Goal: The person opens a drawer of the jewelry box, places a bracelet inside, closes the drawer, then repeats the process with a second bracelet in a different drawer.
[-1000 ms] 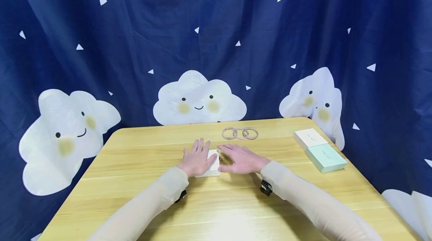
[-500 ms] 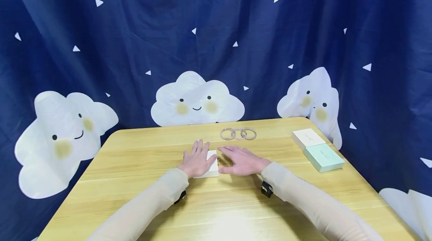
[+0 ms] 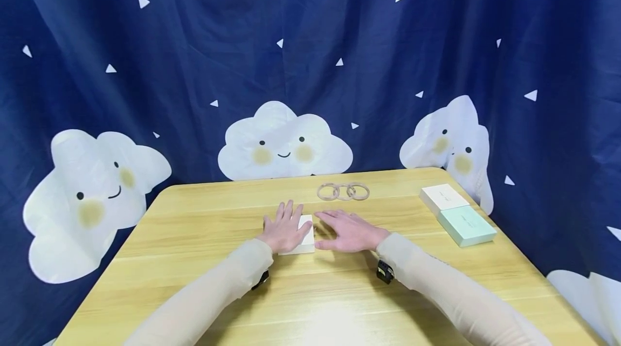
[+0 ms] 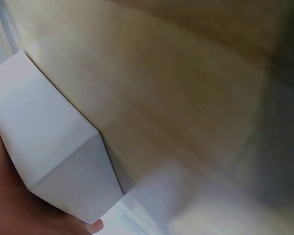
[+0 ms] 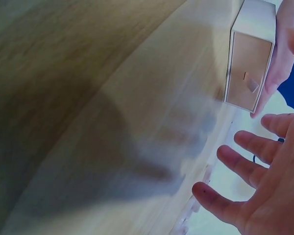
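Observation:
A small white box (image 3: 305,247) sits on the table, partly hidden under my left hand (image 3: 283,232). That hand lies across its top with the fingers straight and spread, the thumb pointing right. In the left wrist view two plain white faces of the box (image 4: 49,122) show. Just right of the box, my right hand (image 3: 350,232) holds nothing, its fingers extended towards the box's side. The right wrist view shows the box's pinkish end panel (image 5: 245,54), framed by a thin white edge, with a small tab (image 5: 253,85) on it. Spread fingers (image 5: 213,198) stay apart from that panel.
Three overlapping rings (image 3: 359,191) lie behind the hands near the table's back edge. At the right edge are a white box (image 3: 445,196) and a mint-green box (image 3: 467,225), touching. A blue curtain (image 3: 194,39) hangs behind the wooden table (image 3: 194,227).

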The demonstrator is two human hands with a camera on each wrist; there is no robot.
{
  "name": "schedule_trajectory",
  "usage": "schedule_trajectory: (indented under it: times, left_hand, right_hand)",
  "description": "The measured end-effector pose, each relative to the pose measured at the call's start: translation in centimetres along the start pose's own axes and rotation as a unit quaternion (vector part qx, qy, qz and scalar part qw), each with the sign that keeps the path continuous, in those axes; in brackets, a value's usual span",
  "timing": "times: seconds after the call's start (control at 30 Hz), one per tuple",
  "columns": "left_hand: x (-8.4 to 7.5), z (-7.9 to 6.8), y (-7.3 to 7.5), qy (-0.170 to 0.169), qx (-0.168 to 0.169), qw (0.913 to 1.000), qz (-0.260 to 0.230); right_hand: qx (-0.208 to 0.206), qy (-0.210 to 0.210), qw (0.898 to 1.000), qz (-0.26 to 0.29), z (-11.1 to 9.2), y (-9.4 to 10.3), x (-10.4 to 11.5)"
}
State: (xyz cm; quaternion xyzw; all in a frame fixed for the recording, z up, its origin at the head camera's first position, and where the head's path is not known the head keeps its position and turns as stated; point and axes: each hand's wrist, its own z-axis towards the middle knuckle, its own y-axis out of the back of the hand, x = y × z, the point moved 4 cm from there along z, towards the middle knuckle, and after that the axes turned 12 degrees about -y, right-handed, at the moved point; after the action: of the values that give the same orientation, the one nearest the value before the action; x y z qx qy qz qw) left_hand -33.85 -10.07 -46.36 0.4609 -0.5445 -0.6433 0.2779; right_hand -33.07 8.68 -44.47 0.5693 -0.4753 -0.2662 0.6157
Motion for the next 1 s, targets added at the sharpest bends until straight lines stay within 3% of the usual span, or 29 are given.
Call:
schedule_trajectory:
  times: [0.23,0.53,0.73,1.0]
  left_hand:
    - [0.2,0.6,-0.1,0.012,0.021,0.9995,0.019]
    - [-1.1,-0.7,0.4,-0.016,0.019,0.9994,0.026]
    - [-0.9,-0.9,-0.1,-0.013,0.012,0.9994,0.028]
    - [-0.2,-0.4,-0.5,-0.01,0.005,0.9999,0.012]
  right_hand:
    - [0.001,0.001,1.0,-0.001,0.0,-0.1,0.0]
    - [0.003,0.0,1.0,0.002,-0.3,0.3,0.2]
    - [0.006,0.004,1.0,-0.009,-0.3,0.5,0.3]
    - [-0.03,0.028,0.999,-0.021,0.1,0.9,0.4]
